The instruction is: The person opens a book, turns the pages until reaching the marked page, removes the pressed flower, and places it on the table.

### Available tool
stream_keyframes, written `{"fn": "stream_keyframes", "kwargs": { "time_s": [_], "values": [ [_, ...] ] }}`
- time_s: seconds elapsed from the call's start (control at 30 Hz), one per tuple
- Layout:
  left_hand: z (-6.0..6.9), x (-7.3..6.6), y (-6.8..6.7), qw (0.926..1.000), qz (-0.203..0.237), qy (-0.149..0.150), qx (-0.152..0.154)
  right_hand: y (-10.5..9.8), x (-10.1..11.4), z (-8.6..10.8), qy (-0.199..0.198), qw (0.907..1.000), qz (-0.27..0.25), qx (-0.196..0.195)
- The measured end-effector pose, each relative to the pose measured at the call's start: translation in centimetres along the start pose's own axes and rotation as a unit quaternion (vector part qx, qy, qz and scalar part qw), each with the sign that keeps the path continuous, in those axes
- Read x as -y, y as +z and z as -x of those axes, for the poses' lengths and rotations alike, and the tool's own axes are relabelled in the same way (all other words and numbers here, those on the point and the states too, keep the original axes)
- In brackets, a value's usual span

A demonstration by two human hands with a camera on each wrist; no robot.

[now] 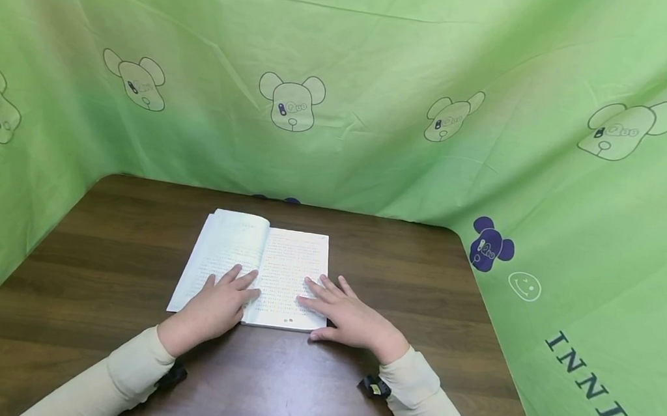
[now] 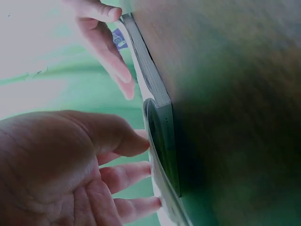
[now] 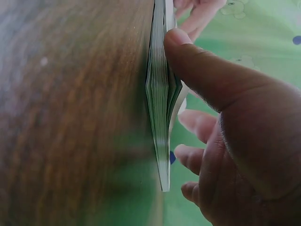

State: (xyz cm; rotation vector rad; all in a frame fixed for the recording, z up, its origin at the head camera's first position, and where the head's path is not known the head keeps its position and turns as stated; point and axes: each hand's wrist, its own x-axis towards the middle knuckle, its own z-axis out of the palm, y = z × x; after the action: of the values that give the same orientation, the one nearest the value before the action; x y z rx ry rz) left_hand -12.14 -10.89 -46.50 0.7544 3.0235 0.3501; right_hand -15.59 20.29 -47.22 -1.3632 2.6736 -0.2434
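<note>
Lying open: a printed paperback book [image 1: 266,252] sits on the brown wood-grain counter [image 1: 416,280], low in the frame and a little left of centre.
Left hand: over the lower part of the left page [image 1: 228,239], the left hand [image 1: 210,312] has its fingers apart and only slightly bent, resting on the paper near the gutter and gripping nothing.
Right hand: at the lower right of the book, the right hand [image 1: 356,321] spreads its fingers loosely over the right page [image 1: 290,270], thumb out by the near corner; it has no hold on anything. Whether the thumb touches the leaf edges is hard to tell in the dim right wrist view.
Left leaves: they arch up beside the spine [image 2: 164,115], with a dark gap below them in the left wrist view.
Holding it flat: even, light pressure close to the gutter should suit that arch better than weight on the outer margin; straight fingers are less likely to crease the paper.
Right edge: the leaves fan slightly there, so a soft touch seems best.
Backdrop: green cloth [image 1: 367,152] with bear outlines fills the upper frame.
</note>
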Motion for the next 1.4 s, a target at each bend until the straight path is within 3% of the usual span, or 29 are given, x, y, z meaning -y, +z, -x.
{"fn": "stream_keyframes", "kwargs": {
  "time_s": [0.3, 0.43, 0.57, 0.77, 1.0, 1.17, 1.3, 1.4],
  "values": [
    [0.1, -0.1, 0.0, 0.9998, 0.015, -0.011, 0.004, -0.1, 0.0, 0.0, -0.004, 0.9999, -0.009, 0.009],
    [0.1, -0.2, 0.1, 0.9996, 0.020, -0.013, 0.015, -0.2, -0.1, -0.2, -0.022, 0.9995, 0.023, -0.006],
    [0.0, -0.3, 0.2, 0.9994, 0.022, -0.016, 0.021, -0.5, -0.1, -0.3, -0.055, 0.9948, 0.079, -0.034],
    [0.1, -0.5, 0.4, 0.9995, 0.016, -0.016, 0.021, -0.5, -0.1, -0.6, -0.090, 0.9842, 0.108, -0.108],
    [-0.1, -0.4, 0.7, 0.9999, 0.012, -0.010, -0.002, -0.8, -0.2, -0.7, -0.133, 0.9611, 0.148, -0.191],
    [-0.2, -0.4, 0.8, 0.9998, 0.014, -0.006, -0.013, -1.2, -0.2, -0.8, -0.165, 0.9293, 0.164, -0.287],
    [-0.2, -0.4, 0.9, 0.9993, 0.022, -0.016, -0.027, -1.8, -0.1, -0.9, -0.180, 0.9053, 0.141, -0.358],
    [-0.2, -0.3, 1.1, 0.9976, 0.032, -0.018, -0.059, -2.1, 0.0, -0.9, -0.186, 0.8958, 0.123, -0.385]
  ]
}}
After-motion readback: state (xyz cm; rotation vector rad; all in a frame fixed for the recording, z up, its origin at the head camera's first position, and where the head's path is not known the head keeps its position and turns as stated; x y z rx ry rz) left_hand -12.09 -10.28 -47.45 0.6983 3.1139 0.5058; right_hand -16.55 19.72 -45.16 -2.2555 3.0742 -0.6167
